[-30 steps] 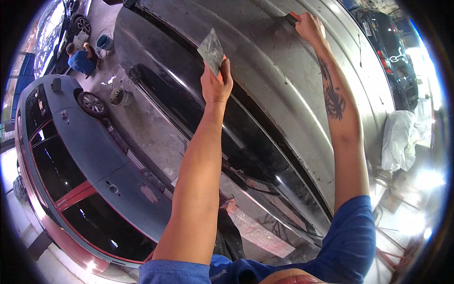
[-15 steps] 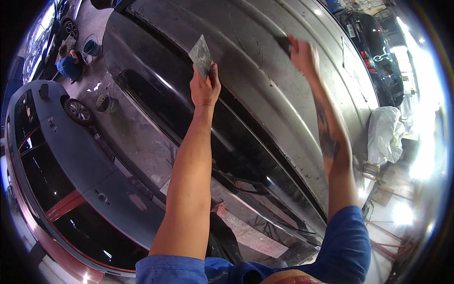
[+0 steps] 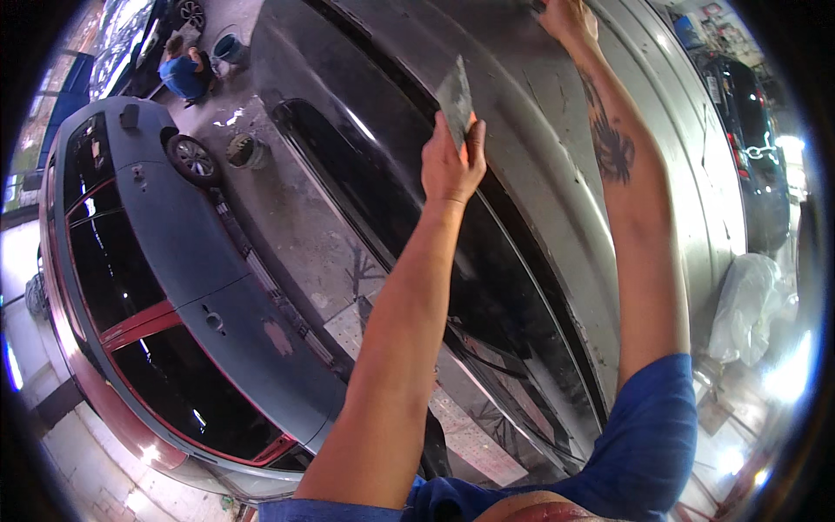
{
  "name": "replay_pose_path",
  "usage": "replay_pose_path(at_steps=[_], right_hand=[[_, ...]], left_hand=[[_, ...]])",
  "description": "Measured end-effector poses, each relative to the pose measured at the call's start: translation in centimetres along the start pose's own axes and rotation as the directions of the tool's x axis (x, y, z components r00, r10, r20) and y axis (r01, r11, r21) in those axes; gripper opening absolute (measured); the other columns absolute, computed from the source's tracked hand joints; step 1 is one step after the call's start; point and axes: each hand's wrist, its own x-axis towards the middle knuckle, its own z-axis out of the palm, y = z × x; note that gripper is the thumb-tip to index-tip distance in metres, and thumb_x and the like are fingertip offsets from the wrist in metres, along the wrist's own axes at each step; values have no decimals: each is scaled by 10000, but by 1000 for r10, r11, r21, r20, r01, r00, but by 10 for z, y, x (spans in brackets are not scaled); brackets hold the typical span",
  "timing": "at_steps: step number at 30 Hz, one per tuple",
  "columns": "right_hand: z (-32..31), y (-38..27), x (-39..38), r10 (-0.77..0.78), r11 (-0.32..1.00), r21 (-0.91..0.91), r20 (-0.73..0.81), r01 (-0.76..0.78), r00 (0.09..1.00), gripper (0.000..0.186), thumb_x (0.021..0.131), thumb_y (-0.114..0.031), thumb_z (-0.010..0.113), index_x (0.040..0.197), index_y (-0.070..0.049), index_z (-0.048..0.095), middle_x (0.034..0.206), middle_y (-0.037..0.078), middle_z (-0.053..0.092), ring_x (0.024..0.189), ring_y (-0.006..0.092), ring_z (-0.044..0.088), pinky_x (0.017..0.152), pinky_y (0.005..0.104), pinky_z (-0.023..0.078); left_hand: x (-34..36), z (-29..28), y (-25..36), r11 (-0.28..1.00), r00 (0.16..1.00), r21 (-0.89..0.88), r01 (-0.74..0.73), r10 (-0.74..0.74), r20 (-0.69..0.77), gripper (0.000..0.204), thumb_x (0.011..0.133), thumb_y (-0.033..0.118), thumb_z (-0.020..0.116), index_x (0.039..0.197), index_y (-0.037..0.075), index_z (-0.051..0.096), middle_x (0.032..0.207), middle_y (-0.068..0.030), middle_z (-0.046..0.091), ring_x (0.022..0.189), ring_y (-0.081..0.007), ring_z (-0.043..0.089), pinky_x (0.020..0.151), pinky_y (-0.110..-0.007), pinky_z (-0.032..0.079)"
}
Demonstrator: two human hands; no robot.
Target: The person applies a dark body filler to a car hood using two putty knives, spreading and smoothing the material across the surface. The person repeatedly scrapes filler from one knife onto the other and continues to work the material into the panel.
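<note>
Nearest, the left hand (image 3: 450, 165) is closed on the lower edge of a thin grey abrasive sheet (image 3: 456, 96), fingers pinched around it; the sheet stands up from the fist against the grey car roof (image 3: 522, 157). It looks light, limp and likely to crease, so a broad flat grip across its middle would seem best. Farther up, the right hand (image 3: 570, 17) presses on the roof; its grip cannot be told. Beyond, a second car (image 3: 174, 261) stands on the floor.
</note>
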Motion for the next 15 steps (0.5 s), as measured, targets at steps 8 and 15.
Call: replay_pose_path(at_steps=[8,15], right_hand=[[-12,-24,-63,-73,997,-33,96,76,993,155,766,-114,668,889,-27,705,894,237,692,868,407,683,761,498,557],[-43,21,-38,79,995,46,155,-87,985,208,779,-164,624,908,-27,713,867,235,680,857,426,664,767,506,532]], left_hand=[[1,-9,14,998,998,6,63,-63,28,225,912,227,650,1058,101,532,911,-186,654,892,-423,637,687,-486,516],[-2,-4,7,990,990,-18,138,-138,25,221,904,274,652,1044,122,573,929,-162,668,885,-405,651,700,-464,534]])
